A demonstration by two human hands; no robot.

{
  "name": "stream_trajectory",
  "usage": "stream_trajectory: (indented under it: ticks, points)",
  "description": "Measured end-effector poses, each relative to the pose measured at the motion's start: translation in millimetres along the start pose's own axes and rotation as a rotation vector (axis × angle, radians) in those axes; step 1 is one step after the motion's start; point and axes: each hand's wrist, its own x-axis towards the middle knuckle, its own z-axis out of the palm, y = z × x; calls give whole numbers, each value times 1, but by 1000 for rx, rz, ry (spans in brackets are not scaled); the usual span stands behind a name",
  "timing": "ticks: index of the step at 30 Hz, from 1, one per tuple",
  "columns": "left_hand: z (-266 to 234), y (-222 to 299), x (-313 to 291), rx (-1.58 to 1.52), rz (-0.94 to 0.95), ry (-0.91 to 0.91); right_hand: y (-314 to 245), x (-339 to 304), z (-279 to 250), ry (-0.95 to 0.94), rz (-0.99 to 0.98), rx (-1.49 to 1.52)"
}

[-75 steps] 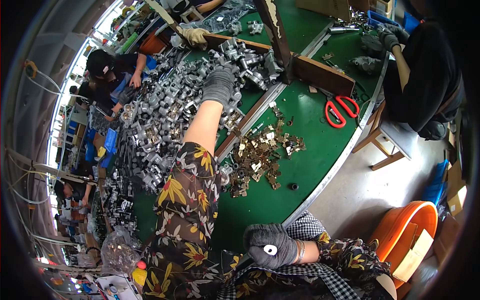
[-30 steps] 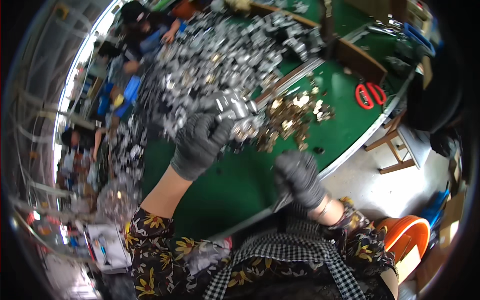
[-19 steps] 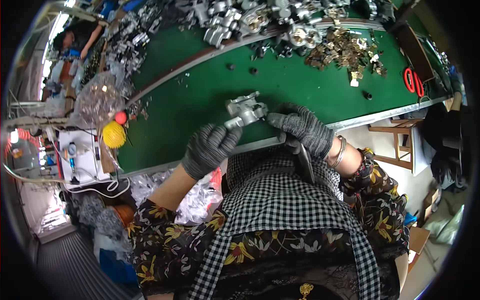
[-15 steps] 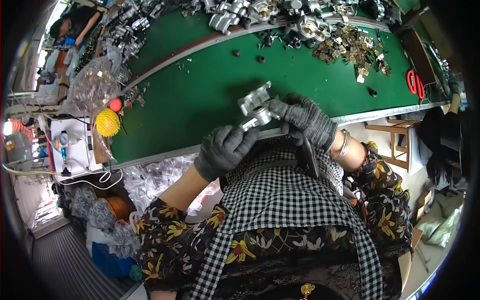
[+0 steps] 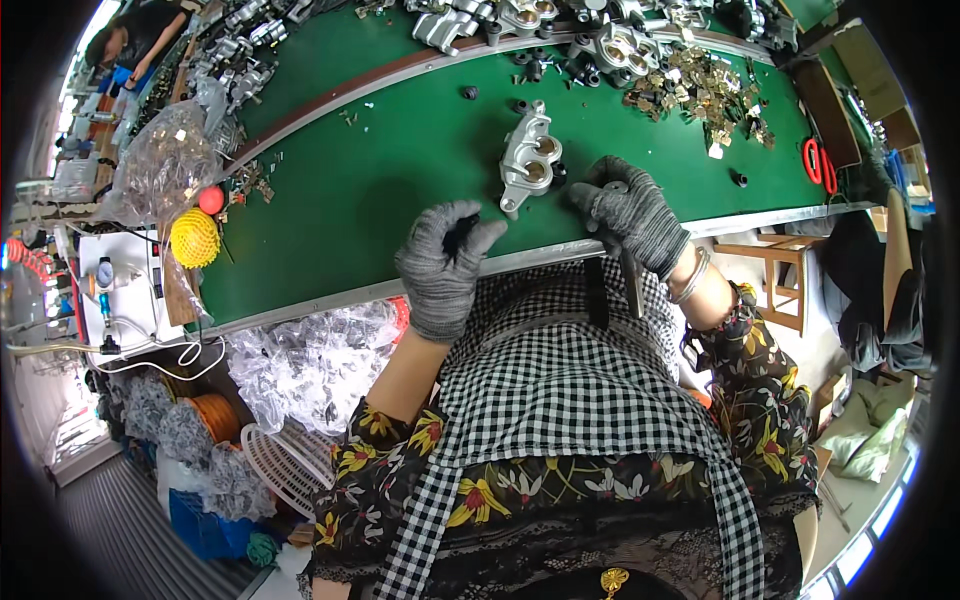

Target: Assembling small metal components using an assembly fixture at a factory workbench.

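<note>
A silver brake caliper body (image 5: 528,160) with two round bores lies on the green tabletop, apart from both hands. Below and left of it, my left hand (image 5: 442,265), in a grey knit glove, is curled but open, with a gap between thumb and fingers and nothing in it. To its right, my gloved right hand (image 5: 630,212) is closed around a long-handled metal hand tool (image 5: 633,285). The handle hangs down past the table edge, while fingers hide most of the rest, so its exact kind cannot be made out. A small black bushing (image 5: 559,172) touches or nearly touches the caliper's right side.
More calipers (image 5: 615,50) line the far side, near a pile of small brassy clips (image 5: 705,95). Red-handled scissors (image 5: 818,165) lie at the right. A yellow spiky ball (image 5: 195,238) and a clear plastic bag (image 5: 165,165) are at the left. Another person (image 5: 145,45) sits far left.
The caliper body has gone from between my hands to the table, farther from me. My left hand has let go and opened; my right hand still grips the tool.
</note>
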Motion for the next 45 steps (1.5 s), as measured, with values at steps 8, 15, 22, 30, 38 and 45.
stream_trajectory:
  ticks: [8, 15, 22, 30, 38, 45]
  points:
    - [19, 9, 19, 278, 160, -145, 15, 0, -3, -30, -61, 166]
    - [22, -7, 11, 6, 13, -73, 17, -3, -2, -39, -82, 238]
    - [10, 10, 16, 146, 43, -196, 14, -4, -2, -27, -70, 245]
    - [3, 29, 41, 385, 85, -449, 15, -5, -3, -29, -70, 203]
    - [9, 33, 45, 420, -58, -491, 12, -6, -3, -21, -77, 187]
    - [6, 24, 38, 417, 48, -433, 14, -5, -6, -32, -121, 185]
